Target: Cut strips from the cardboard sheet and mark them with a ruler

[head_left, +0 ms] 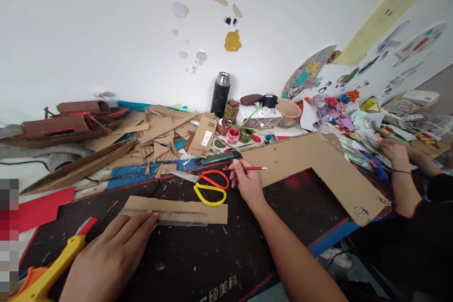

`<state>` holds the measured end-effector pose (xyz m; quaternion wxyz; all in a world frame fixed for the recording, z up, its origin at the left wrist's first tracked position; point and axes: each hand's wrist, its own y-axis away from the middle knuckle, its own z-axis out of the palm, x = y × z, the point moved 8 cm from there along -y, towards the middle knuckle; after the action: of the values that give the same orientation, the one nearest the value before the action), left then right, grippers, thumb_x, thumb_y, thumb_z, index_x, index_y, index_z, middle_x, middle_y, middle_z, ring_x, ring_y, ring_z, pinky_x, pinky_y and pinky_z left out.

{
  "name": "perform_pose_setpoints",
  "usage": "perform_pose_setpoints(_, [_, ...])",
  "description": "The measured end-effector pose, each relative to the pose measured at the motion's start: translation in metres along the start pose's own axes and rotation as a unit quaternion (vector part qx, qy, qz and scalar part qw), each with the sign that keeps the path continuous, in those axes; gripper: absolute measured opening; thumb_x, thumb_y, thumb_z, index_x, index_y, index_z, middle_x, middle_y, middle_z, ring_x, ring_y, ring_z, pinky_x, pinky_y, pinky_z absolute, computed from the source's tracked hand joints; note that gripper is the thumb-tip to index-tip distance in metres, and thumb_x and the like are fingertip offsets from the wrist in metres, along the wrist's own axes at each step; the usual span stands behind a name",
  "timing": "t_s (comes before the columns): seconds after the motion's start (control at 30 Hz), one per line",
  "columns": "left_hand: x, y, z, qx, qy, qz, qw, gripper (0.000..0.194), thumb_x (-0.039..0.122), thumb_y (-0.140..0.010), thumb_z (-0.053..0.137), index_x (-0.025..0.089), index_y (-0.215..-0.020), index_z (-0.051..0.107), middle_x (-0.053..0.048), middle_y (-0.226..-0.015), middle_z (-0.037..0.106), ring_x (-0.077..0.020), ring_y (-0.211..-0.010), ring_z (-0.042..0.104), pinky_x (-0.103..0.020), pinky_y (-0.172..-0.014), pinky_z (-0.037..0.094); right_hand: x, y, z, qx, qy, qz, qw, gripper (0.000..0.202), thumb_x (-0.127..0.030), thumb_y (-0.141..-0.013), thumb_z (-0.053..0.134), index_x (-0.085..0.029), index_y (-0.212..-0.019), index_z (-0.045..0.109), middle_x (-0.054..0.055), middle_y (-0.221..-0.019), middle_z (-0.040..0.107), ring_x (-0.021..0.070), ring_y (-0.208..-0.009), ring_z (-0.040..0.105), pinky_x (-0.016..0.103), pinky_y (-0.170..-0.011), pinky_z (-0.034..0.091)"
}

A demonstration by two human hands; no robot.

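My left hand (116, 240) lies with its fingers stretched out on a clear ruler (182, 218), pressing it onto a cardboard strip (212, 208) on the dark mat. Between thumb and fingers, my right hand (246, 181) pinches a red pencil (257, 168), its point toward the left. Scissors (211, 184) with one red-orange and one yellow handle loop lie just left of this hand, blades apart. Behind them is a green utility knife (218, 157).
Cardboard scraps (166, 130), paint pots (233, 135) and a black flask (221, 94) crowd the back. A large bent cardboard piece (293, 153) lies right. A yellow-handled tool (60, 266) is near left. Another person's hand (394, 151) works at far right.
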<state>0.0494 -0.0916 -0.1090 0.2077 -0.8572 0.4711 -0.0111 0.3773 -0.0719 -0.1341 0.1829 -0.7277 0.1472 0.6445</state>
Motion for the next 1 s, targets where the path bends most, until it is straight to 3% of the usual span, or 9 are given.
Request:
perform_pose_setpoints(0.47, [-0.013, 0.015, 0.018, -0.042, 0.089, -0.052, 0.994, 0.044, 0.032, -0.107, 0.045, 0.026, -0.133, 0.08, -0.008, -0.125, 0.082, -0.0303, -0.111, 0.076, -0.039, -0.091, 0.065, 0.001, 0.0, -0.001, 0.007, 0.007, 0.012, 1.0, 0.052, -0.07, -0.096, 0.064, -0.02, -0.084, 0.068, -0.002, -0.06, 0.062, 0.0101, -0.041, 0.054, 0.021, -0.04, 0.035])
perform_pose_setpoints(1.0, [-0.008, 0.005, 0.004, -0.005, 0.078, -0.039, 0.996, 0.045, 0.03, -0.108, 0.042, 0.024, -0.125, 0.083, -0.009, -0.119, 0.084, -0.0313, -0.103, 0.076, -0.041, -0.086, 0.065, -0.002, 0.001, -0.002, 0.009, 0.02, 0.009, 1.0, 0.048, -0.066, -0.098, 0.066, -0.02, -0.084, 0.069, -0.003, -0.058, 0.061, 0.0095, -0.04, 0.054, 0.019, -0.04, 0.036])
